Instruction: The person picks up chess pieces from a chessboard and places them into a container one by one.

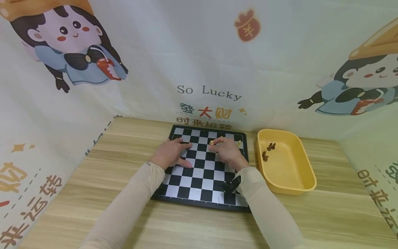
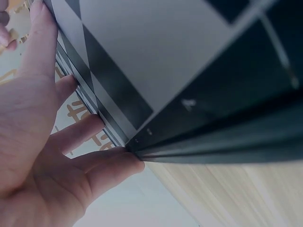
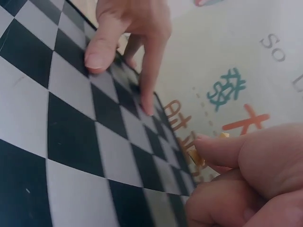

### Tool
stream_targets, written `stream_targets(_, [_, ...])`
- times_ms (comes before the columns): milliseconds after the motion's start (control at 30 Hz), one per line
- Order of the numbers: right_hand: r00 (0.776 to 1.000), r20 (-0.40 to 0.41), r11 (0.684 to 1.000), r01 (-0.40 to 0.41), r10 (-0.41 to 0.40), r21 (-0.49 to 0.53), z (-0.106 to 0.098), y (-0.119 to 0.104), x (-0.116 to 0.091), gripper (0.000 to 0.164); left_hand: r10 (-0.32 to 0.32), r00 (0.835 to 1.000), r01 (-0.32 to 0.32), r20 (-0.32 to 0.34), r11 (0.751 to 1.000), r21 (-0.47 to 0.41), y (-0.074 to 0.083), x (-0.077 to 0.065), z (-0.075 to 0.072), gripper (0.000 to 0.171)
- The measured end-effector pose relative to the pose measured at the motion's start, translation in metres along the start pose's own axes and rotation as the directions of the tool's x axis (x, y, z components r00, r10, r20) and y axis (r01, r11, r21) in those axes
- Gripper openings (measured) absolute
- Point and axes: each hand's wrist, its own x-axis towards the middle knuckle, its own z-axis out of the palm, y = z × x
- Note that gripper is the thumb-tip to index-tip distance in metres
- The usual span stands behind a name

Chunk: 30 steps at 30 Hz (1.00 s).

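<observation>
A black-and-white chessboard [image 1: 194, 193] lies on the wooden table. On its left side my left hand [image 1: 169, 154] rests with spread fingers, and in the left wrist view those fingers [image 2: 116, 170] touch the board's edge. My right hand [image 1: 229, 152] is over the far right part of the board, pinching a small yellow chess piece [image 3: 196, 157] between thumb and forefinger. The piece's exact kind is too small to tell. Just beyond the right hand another yellow piece [image 1: 221, 137] partly shows. A further yellow chess piece [image 1: 239, 143] stands near the far right corner.
Right of the board sits a yellow plastic tray [image 1: 287, 189] with several dark brown chess pieces [image 1: 265, 156] at its left side. A printed cloth [image 1: 155, 62] hangs behind the table and along both sides. Bare wood [image 1: 121, 152] shows left of the board.
</observation>
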Motion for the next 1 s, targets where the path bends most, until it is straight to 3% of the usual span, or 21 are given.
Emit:
stream_targets(433, [0.995,0.003,0.995,0.103,-0.103,-0.001,-0.04,-0.02,-0.026,0.027,0.014,1.0,-0.014,-0.02,1.0,0.009,0.0,0.001,0.001,0.093])
stream_targets(1000, [0.998,-0.025,0.997,0.059,-0.06,-0.048,-0.088,-0.013,-0.035,0.038,0.005,1.0,-0.005,-0.004,1.0,-0.022,0.001,0.0,0.0,0.092])
